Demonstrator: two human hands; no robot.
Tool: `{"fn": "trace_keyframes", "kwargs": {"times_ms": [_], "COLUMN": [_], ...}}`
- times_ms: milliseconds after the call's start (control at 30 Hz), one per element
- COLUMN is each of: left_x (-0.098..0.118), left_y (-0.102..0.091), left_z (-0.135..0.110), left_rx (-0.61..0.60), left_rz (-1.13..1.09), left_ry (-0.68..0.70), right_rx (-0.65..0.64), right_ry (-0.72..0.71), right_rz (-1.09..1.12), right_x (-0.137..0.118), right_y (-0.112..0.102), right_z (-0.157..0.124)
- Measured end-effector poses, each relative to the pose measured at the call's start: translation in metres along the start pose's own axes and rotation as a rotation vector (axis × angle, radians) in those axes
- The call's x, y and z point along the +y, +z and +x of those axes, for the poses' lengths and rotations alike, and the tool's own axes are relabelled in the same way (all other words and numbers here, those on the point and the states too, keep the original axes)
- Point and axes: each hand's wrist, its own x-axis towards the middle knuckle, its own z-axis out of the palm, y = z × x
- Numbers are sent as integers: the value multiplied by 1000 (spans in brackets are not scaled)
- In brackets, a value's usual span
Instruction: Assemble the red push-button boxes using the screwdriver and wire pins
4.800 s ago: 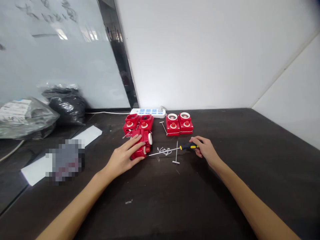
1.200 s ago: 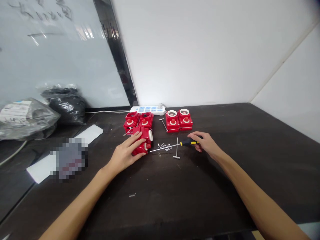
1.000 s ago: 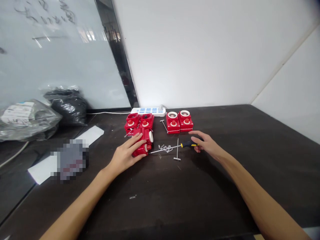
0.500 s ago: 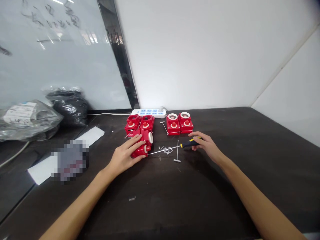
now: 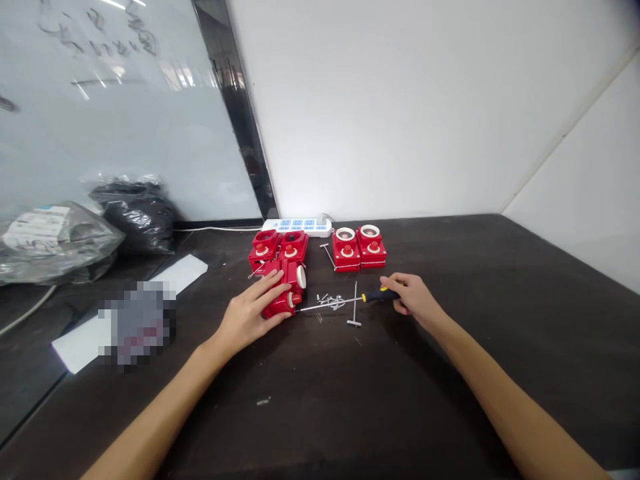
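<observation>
My left hand [image 5: 243, 315] presses down on a red alarm unit [image 5: 279, 305] with a white ring, lying on its side. Its fingers are wrapped over the housing. In my right hand [image 5: 416, 300] is a screwdriver [image 5: 374, 295] with a black and yellow handle, the fingers closed round the grip. The long shaft runs left, nearly level, and its tip meets the unit's lower right edge; the screw head there is too small to make out. Beneath the shaft lie several small metal parts [image 5: 335, 302] and a T-handled tool [image 5: 355, 323].
Two upright red units [image 5: 346, 255] with white rings stand behind, beside another T-handled tool [image 5: 327, 253]. Two more red units [image 5: 294, 248] sit behind my left hand. A power strip [image 5: 300, 227] lies by the wall. Plastic bags [image 5: 135, 217] and a white paper strip [image 5: 85, 340] are at left.
My right hand has shifted its grip on the screwdriver handle, the fingers now curled closer round it. My left hand and the red unit stay in place.
</observation>
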Motion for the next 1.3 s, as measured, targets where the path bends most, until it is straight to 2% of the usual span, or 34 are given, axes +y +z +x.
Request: {"fn": "trace_keyframes", "kwargs": {"times_ms": [300,500,567,700,767,900,1100,1200,1300], "left_x": [0,-1,-1,-2,-2,-3,-3,-3,-3], "left_y": [-2,-1,-1,0,-1,-1,1,1,1], "left_z": [0,0,0,-1,-1,-1,-2,-2,-1], "left_rx": [-11,15,6,-19,-18,-13,-12,-9,-10], "left_rz": [13,22,33,30,21,22,28,22,23], "left_ry": [4,16,18,28,27,23,20,20,24], "right_rx": [-115,-111,-108,-70,-56,-80,-100,-110,-121], "right_ry": [-289,-399,-338,-75,-56,-237,-542,-608,-549], "right_rz": [-62,-102,-63,-138,-179,-173,-316,-271,-122], "right_x": [-11,-9,-6,-3,-4,-8,-12,-10,-8], "right_y": [-5,-9,-7,-4,-3,-6,-14,-15,-13], "right_z": [-6,-5,-4,-3,-4,-6,-5,-4,-5]}}
